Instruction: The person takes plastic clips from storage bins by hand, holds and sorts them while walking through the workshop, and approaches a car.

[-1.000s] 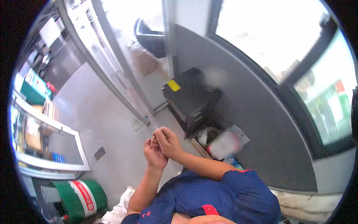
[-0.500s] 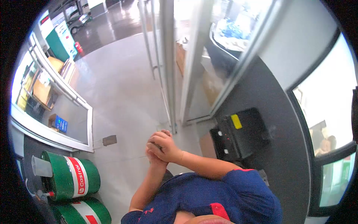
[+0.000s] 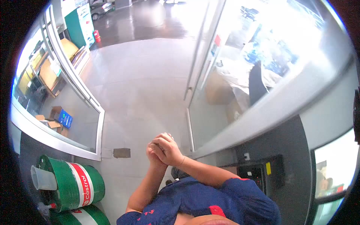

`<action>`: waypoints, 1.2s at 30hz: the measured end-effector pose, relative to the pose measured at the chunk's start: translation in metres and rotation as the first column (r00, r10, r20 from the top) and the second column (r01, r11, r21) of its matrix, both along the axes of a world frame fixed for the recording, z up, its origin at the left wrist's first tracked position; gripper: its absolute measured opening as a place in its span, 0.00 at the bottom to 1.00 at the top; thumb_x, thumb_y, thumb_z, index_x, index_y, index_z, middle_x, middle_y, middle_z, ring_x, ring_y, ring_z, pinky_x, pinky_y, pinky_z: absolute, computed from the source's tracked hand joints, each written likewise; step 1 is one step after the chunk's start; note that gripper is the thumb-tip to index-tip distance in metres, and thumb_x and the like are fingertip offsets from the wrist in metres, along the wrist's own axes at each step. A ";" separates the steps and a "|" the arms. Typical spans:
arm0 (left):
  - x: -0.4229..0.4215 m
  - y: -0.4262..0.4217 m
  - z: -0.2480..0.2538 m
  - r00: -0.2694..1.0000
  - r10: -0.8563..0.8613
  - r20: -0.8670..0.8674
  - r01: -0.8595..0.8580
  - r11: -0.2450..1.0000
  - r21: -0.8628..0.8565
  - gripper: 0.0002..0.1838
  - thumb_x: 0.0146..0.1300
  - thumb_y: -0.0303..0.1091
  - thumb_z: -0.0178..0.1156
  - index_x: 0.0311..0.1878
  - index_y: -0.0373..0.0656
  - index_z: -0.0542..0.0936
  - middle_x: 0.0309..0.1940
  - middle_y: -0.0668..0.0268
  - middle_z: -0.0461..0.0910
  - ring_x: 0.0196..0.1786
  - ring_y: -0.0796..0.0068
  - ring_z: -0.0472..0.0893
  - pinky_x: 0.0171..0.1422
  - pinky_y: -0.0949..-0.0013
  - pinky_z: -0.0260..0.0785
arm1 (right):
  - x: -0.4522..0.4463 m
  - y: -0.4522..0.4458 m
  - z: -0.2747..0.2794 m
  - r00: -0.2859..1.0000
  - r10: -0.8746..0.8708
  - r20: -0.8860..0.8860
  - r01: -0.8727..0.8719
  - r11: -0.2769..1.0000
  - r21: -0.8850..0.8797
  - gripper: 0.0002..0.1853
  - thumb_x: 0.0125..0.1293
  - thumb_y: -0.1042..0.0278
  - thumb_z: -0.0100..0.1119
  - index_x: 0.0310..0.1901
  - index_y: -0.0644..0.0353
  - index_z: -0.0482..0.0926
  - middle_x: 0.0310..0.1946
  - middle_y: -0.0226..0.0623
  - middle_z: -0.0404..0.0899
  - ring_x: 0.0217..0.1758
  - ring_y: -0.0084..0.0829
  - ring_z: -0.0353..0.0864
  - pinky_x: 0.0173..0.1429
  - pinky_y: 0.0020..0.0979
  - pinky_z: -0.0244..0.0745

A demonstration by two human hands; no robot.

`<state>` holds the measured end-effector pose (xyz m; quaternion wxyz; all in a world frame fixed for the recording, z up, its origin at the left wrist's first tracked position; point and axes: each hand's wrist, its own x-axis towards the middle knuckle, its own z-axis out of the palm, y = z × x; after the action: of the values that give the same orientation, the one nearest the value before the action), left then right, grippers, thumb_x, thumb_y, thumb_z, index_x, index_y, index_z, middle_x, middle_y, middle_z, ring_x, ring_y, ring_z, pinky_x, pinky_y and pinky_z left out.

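My two hands are clasped together in front of my body, near the middle of the view. On top, my right hand (image 3: 167, 150) is closed, with its fingers wrapped over my left hand (image 3: 154, 155). The left hand is closed underneath and its fingers are mostly covered. No object shows between them; what lies inside the clasp is hidden. Both forearms are bent inward from the short dark blue sleeves (image 3: 245, 195). Below the hands a shoe and a dark trouser leg partly show.
Glass door leaves stand left (image 3: 100, 131) and right (image 3: 189, 127), opened outward around a tiled floor (image 3: 146, 93). Green Castrol drums (image 3: 98, 183) sit at lower left, one holding a clear plastic jug (image 3: 43, 178). A blue box (image 3: 64, 119) shows through the left glass. A black case-like object (image 3: 258, 176) stands at right.
My view has turned to the right and moved closer to the doorway. The right door leaf now appears wider and the floor between the leaves more fully seen. My hands stay clasped.
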<state>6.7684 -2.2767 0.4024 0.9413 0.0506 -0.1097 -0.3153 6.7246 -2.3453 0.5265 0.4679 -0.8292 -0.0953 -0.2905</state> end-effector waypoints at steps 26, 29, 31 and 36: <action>0.830 -0.232 0.008 1.000 0.026 -0.014 -0.024 0.988 0.153 0.26 0.75 0.57 0.49 0.57 0.42 0.75 0.54 0.62 0.77 0.62 0.63 0.75 0.70 0.55 0.67 | 0.842 -0.240 -0.032 0.994 0.099 0.048 -0.094 0.991 -0.095 0.11 0.67 0.68 0.59 0.50 0.54 0.83 0.43 0.38 0.77 0.50 0.43 0.78 0.59 0.41 0.70; 0.907 -0.296 -0.003 0.982 -0.173 -0.070 0.174 0.985 0.012 0.23 0.76 0.50 0.50 0.60 0.42 0.75 0.58 0.61 0.75 0.65 0.62 0.72 0.74 0.55 0.62 | 0.926 -0.302 -0.015 0.993 -0.103 -0.055 0.092 0.981 -0.171 0.12 0.67 0.65 0.61 0.51 0.49 0.83 0.43 0.36 0.78 0.50 0.41 0.79 0.60 0.39 0.71; 0.972 -0.354 -0.002 0.956 -0.290 -0.031 0.287 0.953 -0.094 0.21 0.76 0.46 0.51 0.63 0.42 0.74 0.60 0.60 0.74 0.68 0.61 0.70 0.77 0.55 0.59 | 0.970 -0.349 0.008 0.983 -0.185 -0.005 0.183 0.978 -0.103 0.12 0.66 0.69 0.61 0.50 0.58 0.84 0.41 0.39 0.80 0.47 0.44 0.81 0.53 0.41 0.75; 1.100 -0.461 -0.001 0.672 -0.393 0.628 -0.153 0.756 0.637 0.20 0.75 0.45 0.51 0.61 0.42 0.74 0.58 0.63 0.74 0.62 0.65 0.70 0.69 0.59 0.65 | 1.062 -0.472 0.019 0.927 -0.375 0.003 0.372 0.920 0.121 0.10 0.71 0.73 0.58 0.50 0.62 0.83 0.40 0.38 0.81 0.42 0.36 0.82 0.47 0.37 0.78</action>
<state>7.8686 -2.7379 0.4009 0.7145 0.4830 -0.3642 -0.3514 7.7865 -2.8169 0.5455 0.4507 -0.7992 0.0759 -0.3903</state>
